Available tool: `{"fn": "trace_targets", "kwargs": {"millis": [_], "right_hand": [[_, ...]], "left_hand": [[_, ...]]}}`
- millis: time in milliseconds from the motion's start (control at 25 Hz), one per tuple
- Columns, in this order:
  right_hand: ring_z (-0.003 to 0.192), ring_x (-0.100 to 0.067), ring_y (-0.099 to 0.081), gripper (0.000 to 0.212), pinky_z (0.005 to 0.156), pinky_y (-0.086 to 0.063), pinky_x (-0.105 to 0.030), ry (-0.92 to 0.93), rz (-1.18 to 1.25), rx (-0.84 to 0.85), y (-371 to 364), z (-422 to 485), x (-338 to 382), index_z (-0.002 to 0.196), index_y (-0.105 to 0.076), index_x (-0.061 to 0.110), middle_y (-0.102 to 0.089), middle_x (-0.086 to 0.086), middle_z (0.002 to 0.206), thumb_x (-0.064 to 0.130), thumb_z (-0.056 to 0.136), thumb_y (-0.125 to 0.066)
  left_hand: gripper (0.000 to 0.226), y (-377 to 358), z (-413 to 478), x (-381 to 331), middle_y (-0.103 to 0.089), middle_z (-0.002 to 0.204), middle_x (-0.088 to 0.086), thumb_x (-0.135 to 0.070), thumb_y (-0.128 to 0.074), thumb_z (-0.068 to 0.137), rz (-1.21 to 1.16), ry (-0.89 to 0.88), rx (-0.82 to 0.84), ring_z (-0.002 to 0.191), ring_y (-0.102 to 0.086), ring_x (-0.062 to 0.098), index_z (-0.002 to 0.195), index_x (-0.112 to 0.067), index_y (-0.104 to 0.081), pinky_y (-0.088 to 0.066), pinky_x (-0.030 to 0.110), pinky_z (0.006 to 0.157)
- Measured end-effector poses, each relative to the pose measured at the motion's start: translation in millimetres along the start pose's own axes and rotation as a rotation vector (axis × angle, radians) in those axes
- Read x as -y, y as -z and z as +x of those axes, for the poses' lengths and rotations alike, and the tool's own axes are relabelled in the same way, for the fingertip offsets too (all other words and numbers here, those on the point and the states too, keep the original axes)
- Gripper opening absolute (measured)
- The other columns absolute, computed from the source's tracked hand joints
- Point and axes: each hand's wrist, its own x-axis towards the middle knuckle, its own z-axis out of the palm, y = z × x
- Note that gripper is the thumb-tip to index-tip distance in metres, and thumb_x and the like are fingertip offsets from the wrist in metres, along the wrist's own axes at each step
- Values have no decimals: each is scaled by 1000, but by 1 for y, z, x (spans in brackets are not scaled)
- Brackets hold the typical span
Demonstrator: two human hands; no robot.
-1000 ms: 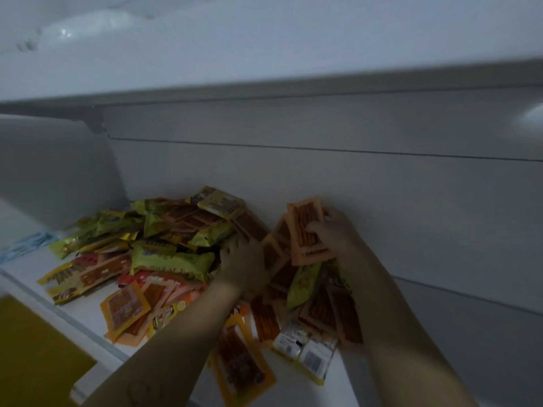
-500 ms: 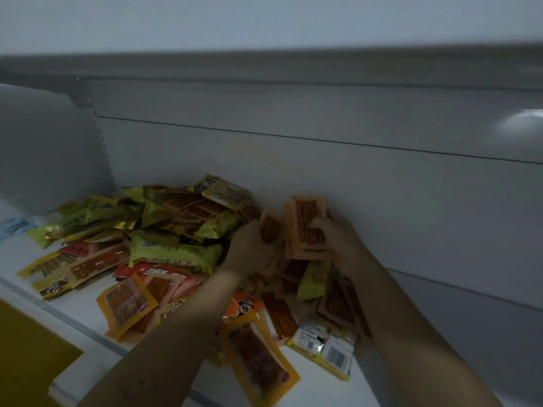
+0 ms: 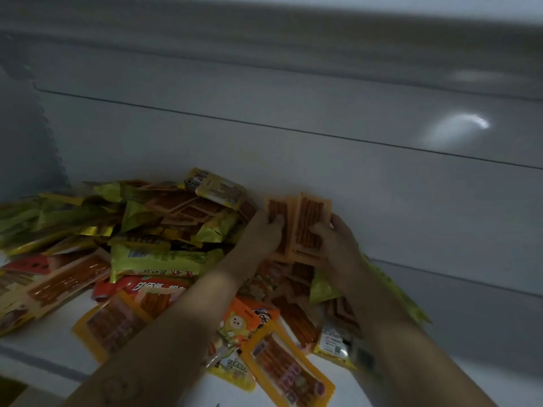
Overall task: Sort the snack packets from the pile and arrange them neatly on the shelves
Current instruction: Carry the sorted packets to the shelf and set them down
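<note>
**Item 1, orange stick packets** (image 3: 305,218): several flat orange sachets with brown sticks showing through clear windows. They are held upright and overlapping at frame centre, just in front of the back panel and above the right end of the pile.

**Item 2, left hand** (image 3: 260,235): the thumb is pressed on the face of the leftmost sachet and the fingers are curled behind it, clamping it. The forearm runs in from the lower left.

**Item 3, right hand** (image 3: 338,240): the thumb lies across the front of the rightmost sachet and the fingers wrap round the back, gripping the same bunch. The forearm enters from the lower right.

**Item 4, pile of snack packets** (image 3: 152,230): a loose, mixed heap across the left and centre of the frame, lying on the white shelf (image 3: 44,345).
- A yellow packet (image 3: 217,188) lies at the top, against the back panel.
- A long green packet (image 3: 164,258) lies crosswise at mid-heap.
- A red packet (image 3: 141,286) with white lettering lies just below the green one.
- An orange cartoon packet (image 3: 239,321) lies between the forearms.
- A yellow-bordered stick packet (image 3: 289,370) lies at lower centre.
- A white barcode packet (image 3: 335,345) lies beside the right forearm.

**Item 5, back panel** (image 3: 293,168): pale grey with horizontal seams. A bright reflection (image 3: 458,124) sits at upper right.

**Item 6, upper shelf** (image 3: 264,27): its blurred edge spans the top of the frame.
</note>
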Motion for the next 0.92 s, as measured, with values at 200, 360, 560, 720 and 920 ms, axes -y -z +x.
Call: {"fn": "trace_targets", "kwargs": {"millis": [200,360,560,720,920], "right_hand": [[97,-29,-70,29,89,-54,-55,42,-47,-96,-15,-8,-1,109,-67,17,-72,-12,104,13,91,-45],[99,-18,-69,26,92,-55,-44,76,-174,-37,-16,-29,12,117,-64,25,-72,-2,108,26,97,-49],[101,-9,-69,24,89,-54,-34,247,-347,35,23,-67,32,120,-63,34,-72,11,110,31,95,-60],[86,-6,-70,18,72,-56,-23,290,-357,-91,71,-105,49,100,-69,34,-74,9,93,19,90,-68],[83,-17,-70,19,72,-58,-32,269,-374,-379,167,-169,60,96,-66,23,-72,2,87,8,84,-70]], "left_hand": [[71,-23,3,-2,-62,125,11,-65,-48,85,-122,68,67,110,-63,28,135,-14,-48,-52,45,96],[43,-32,-12,-8,-70,113,7,-50,-50,98,-327,23,128,100,-70,21,125,-19,-63,-57,41,89],[47,-48,-45,-21,-70,117,2,-57,-43,98,-411,-44,237,103,-69,19,123,-24,-65,-56,41,91],[52,-97,-81,-39,-73,108,9,-49,-33,104,-396,-31,268,90,-74,23,122,-13,-65,-61,39,72],[47,-189,-130,-60,-75,100,10,-47,-33,104,-290,-64,374,87,-74,23,109,-15,-67,-60,38,71]]}}
